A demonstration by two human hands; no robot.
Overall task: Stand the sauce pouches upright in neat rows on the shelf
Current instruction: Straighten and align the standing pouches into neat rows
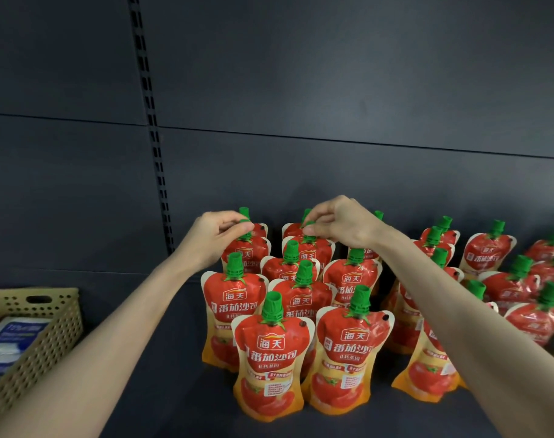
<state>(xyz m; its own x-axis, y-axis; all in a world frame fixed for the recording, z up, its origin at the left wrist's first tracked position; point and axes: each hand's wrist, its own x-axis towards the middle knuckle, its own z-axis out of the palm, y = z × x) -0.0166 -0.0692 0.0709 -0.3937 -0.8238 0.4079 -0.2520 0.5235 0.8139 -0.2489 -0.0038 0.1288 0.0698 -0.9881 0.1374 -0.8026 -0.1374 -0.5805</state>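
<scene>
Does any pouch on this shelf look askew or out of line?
Yes. The pouches on the right lean sideways and overlap instead of standing in straight rows. In the left group, the front left pouch stands between two columns.

A dark grey shelf [162,358] runs across the lower part of the view, backed by a dark panel with a slotted upright [149,121]. Red-and-orange sauce pouches [271,352] with green caps stand upright on it in a tight cluster near the middle, roughly three across and several deep, labels facing forward. A second batch [487,254] of the same kind stands to the right in looser lines (the farthest are cut off by the edge). At the left end, well apart from them, sits a tan perforated basket [48,330] holding white-and-blue packs [10,339].
</scene>
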